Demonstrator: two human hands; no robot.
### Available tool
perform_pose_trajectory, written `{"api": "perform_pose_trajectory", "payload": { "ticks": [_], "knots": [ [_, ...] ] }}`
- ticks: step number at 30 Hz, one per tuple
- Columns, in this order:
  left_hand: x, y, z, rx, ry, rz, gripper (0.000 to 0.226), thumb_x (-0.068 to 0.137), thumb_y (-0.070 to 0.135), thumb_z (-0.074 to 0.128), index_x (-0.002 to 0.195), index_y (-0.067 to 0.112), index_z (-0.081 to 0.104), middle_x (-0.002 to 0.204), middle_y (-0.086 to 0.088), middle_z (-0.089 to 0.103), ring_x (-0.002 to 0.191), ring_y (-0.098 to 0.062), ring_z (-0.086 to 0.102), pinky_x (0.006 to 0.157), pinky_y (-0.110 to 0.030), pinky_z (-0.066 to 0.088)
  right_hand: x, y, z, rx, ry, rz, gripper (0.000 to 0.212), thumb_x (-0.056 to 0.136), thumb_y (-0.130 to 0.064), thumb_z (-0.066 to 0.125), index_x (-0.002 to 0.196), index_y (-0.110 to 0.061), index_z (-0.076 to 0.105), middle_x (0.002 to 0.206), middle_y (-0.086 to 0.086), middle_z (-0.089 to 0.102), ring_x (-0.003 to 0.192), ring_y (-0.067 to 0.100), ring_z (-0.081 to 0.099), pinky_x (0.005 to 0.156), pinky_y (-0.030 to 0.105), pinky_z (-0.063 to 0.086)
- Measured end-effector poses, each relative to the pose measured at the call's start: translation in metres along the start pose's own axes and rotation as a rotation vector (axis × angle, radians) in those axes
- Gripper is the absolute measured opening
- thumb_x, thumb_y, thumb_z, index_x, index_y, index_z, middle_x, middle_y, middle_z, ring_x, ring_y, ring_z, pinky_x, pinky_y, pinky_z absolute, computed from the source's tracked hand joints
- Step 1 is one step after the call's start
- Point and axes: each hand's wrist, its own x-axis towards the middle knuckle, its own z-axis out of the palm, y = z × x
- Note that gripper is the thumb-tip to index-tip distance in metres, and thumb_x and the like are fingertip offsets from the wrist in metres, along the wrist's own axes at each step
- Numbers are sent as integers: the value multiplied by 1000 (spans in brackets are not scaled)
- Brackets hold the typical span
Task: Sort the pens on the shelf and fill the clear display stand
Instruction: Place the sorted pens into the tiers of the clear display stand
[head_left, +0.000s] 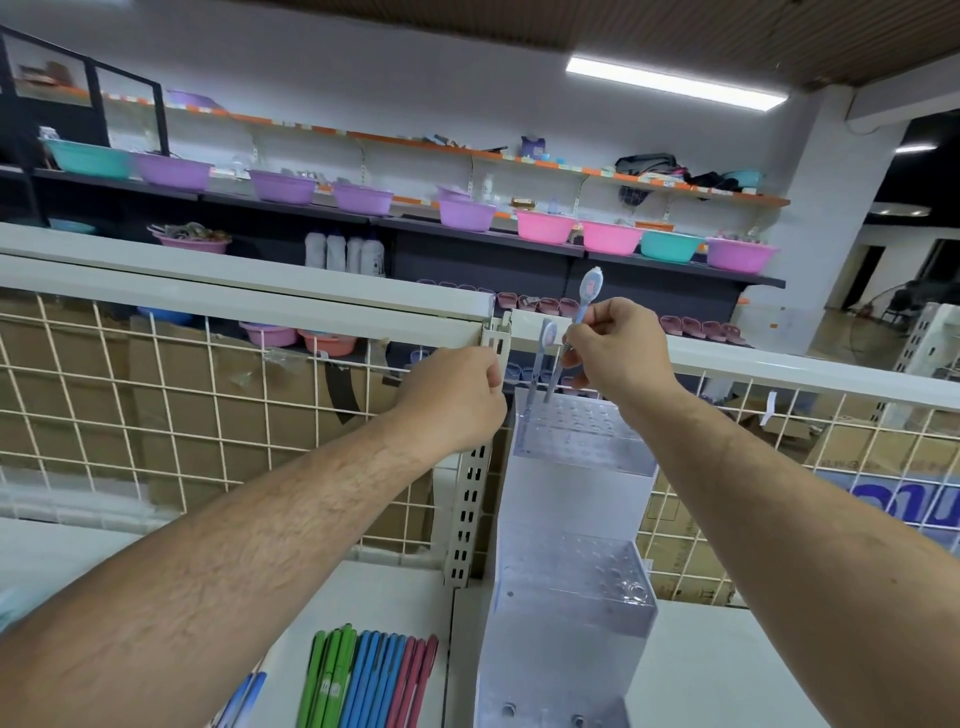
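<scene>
Forearms (218, 561); pens (363, 675) half off-frame below.

White shelf (384, 597): clear display stand (571, 613) upright, pens (363, 675) lying beside.

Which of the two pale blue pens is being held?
The higher pen, pinched by the right hand; the lower pen stands alone in the clear stand.

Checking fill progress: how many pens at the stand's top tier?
2. One pen stands in a back-left hole of the clear stand; the right hand pinches the second pen, tip at the neighbouring hole. Hands may hide more.
</scene>
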Motion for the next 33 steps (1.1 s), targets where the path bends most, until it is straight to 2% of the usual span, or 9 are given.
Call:
{"api": "perform_pose_trajectory", "payload": {
  "ticks": [10, 15, 20, 25, 29, 33],
  "knots": [
    [-2, -7, 0, 4, -6, 5, 13, 90, 18, 57, 96, 28, 62, 93, 8, 66, 87, -15, 61, 78, -36, 55, 4, 15, 9, -178, -121, 44, 11, 94, -11, 64, 84, -12, 67, 72, 5, 71, 58, 16, 68, 45, 24, 55],
    [-1, -12, 2, 22, -15, -8, 17, 90, 20, 58, 103, 27, 65, 96, 8, 66, 89, -15, 61, 79, -36, 55, 8, 20, 10, -240, -106, 47, 9, 91, -12, 65, 84, -11, 70, 80, 7, 70, 67, 20, 63, 61, 36, 58],
    [1, -12, 5, 6, -25, -10, 14, 89, 19, 58, 98, 29, 62, 93, 9, 65, 86, -14, 60, 77, -34, 54, 10, 21, 9, -268, -104, 28, 8, 90, -12, 65, 85, -9, 71, 80, 8, 71, 69, 22, 65, 61, 34, 59],
    [2, -10, 7, -4, -33, -4, 14, 88, 19, 56, 95, 29, 63, 89, 10, 65, 84, -14, 60, 77, -38, 56, 10, 23, 10, -306, -113, -17, 10, 93, -11, 64, 85, -11, 69, 82, 8, 70, 80, 28, 71, 74, 43, 63],
    [2, -11, 9, -6, -27, -1, 13, 87, 19, 57, 94, 28, 64, 86, 10, 65, 80, -13, 61, 76, -39, 57, 8, 24, 11, -396, -116, -111, 13, 94, -13, 62, 82, -16, 66, 79, 3, 67, 75, 22, 67, 65, 34, 58],
    [1, -12, 11, 3, -35, -6, 13, 88, 20, 58, 96, 28, 63, 86, 10, 64, 81, -13, 61, 76, -39, 57, 6, 28, 16, -418, -183, -76, 12, 92, -12, 65, 80, -13, 67, 77, 4, 67, 75, 24, 68, 67, 35, 60]
  ]
}}
